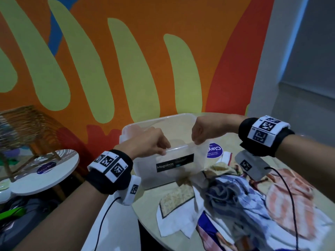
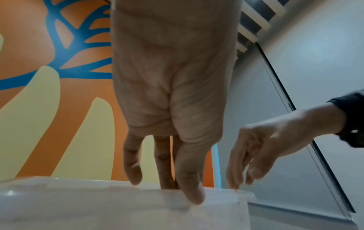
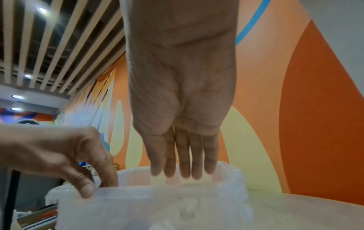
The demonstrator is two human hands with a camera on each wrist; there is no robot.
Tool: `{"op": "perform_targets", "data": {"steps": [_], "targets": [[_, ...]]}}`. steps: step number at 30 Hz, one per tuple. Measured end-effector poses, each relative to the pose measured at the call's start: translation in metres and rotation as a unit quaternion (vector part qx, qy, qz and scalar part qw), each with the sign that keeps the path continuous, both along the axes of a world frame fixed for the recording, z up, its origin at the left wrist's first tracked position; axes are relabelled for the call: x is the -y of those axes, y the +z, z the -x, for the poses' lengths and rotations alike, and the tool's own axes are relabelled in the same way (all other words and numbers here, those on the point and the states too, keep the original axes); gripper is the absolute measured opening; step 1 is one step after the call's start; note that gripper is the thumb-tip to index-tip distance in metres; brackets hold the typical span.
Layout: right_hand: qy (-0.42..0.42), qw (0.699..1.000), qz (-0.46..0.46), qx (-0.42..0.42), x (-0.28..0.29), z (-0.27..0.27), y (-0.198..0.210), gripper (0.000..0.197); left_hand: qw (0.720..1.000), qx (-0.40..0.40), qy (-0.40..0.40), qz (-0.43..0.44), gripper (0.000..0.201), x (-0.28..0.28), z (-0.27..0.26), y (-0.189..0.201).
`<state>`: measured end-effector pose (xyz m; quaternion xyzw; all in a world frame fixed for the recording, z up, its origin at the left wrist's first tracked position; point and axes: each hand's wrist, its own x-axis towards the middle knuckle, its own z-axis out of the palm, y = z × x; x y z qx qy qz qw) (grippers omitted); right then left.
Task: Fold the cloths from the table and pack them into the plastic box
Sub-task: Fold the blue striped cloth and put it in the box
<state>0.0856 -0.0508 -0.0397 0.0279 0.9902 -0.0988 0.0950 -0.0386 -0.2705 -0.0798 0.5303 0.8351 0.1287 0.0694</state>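
A translucent plastic box (image 1: 150,176) with a black label stands at the far left of the round table, and nothing shows inside it. My left hand (image 1: 163,149) pinches its near rim, thumb outside and fingers inside, as the left wrist view (image 2: 183,189) also shows. My right hand (image 1: 197,141) hangs over the same rim further right, fingers straight and pointing down, tips touching the box (image 3: 157,207). A heap of unfolded cloths (image 1: 235,200) lies in front of the box: white with a beige panel (image 1: 177,205), blue-grey, and peach (image 1: 290,196).
The beige table (image 1: 145,211) ends close behind the box at a painted orange wall. A purple sticker (image 1: 214,150) sits right of the box. A small white side table (image 1: 45,171) and a wicker chair (image 1: 23,127) stand to the left.
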Motion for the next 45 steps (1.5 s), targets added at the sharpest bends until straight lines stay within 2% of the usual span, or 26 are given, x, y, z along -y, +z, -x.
{"op": "perform_targets", "data": {"steps": [4,5,7,9,11,13,16,19,20,22,25,27,30,33,35,38,40,41,43,45], "targets": [[-0.029,0.988,0.059,-0.138,-0.010,-0.033,-0.005,0.013,0.999,-0.031,0.030,-0.012,0.026,-0.013,0.005,-0.003],[-0.032,0.986,0.066,-0.151,-0.012,-0.040,-0.009,0.014,0.999,-0.035,0.039,-0.014,0.025,-0.016,0.005,-0.004],[-0.029,0.990,0.091,-0.107,-0.019,-0.054,-0.022,0.016,0.996,-0.077,0.049,-0.019,0.030,-0.024,-0.002,-0.007],[-0.025,0.994,0.103,-0.020,-0.023,-0.063,-0.043,0.015,0.984,-0.164,0.048,-0.046,0.033,-0.033,-0.018,-0.016],[-0.031,0.996,0.082,0.012,-0.028,-0.070,-0.068,0.011,0.979,-0.187,0.022,-0.083,0.027,-0.045,-0.048,-0.030],[-0.040,0.998,0.044,-0.025,-0.031,-0.075,-0.089,0.011,0.990,-0.122,-0.012,-0.075,0.024,-0.059,-0.077,-0.049],[-0.067,0.995,0.027,-0.069,-0.036,-0.081,-0.111,0.021,0.998,-0.047,-0.037,0.026,0.044,-0.079,-0.101,-0.077],[-0.102,0.993,0.043,-0.045,-0.042,-0.092,-0.116,0.023,0.996,-0.036,-0.038,0.066,0.033,-0.089,-0.104,-0.098],[-0.103,0.994,0.038,-0.013,-0.042,-0.097,-0.115,0.022,0.997,-0.038,-0.035,0.063,0.028,-0.090,-0.103,-0.103],[-0.105,0.993,0.024,0.050,-0.040,-0.108,-0.117,0.032,0.997,-0.051,-0.038,0.051,0.024,-0.091,-0.101,-0.110],[-0.110,0.992,0.013,0.061,-0.037,-0.116,-0.131,0.043,0.997,-0.038,-0.070,0.007,0.041,-0.094,-0.108,-0.110],[-0.099,0.994,0.012,0.037,-0.035,-0.118,-0.139,0.033,0.994,-0.020,-0.103,-0.038,0.049,-0.098,-0.116,-0.108],[-0.075,0.997,0.017,-0.006,-0.038,-0.121,-0.136,0.016,0.989,0.001,-0.137,-0.046,0.036,-0.104,-0.126,-0.102],[-0.106,0.992,0.061,-0.033,-0.050,-0.130,-0.115,0.012,0.988,0.056,-0.143,-0.034,0.044,-0.109,-0.136,-0.096],[-0.143,0.975,0.153,-0.080,-0.057,-0.140,-0.096,0.020,0.986,0.053,-0.149,-0.055,0.042,-0.112,-0.143,-0.095],[-0.179,0.915,0.313,-0.178,-0.062,-0.154,-0.070,0.018,0.979,0.103,-0.110,-0.139,0.021,-0.126,-0.147,-0.092],[-0.197,0.873,0.373,-0.244,-0.061,-0.163,-0.056,0.021,0.964,0.171,-0.060,-0.194,0.023,-0.134,-0.147,-0.076],[-0.190,0.861,0.399,-0.250,-0.061,-0.168,-0.052,0.026,0.953,0.198,-0.044,-0.227,0.029,-0.136,-0.147,-0.065],[-0.163,0.865,0.422,-0.218,-0.059,-0.175,-0.049,0.039,0.927,0.245,-0.021,-0.282,0.035,-0.140,-0.146,-0.041],[-0.167,0.885,0.380,-0.212,-0.055,-0.176,-0.055,0.050,0.905,0.286,-0.003,-0.315,0.032,-0.142,-0.147,-0.017]]}}
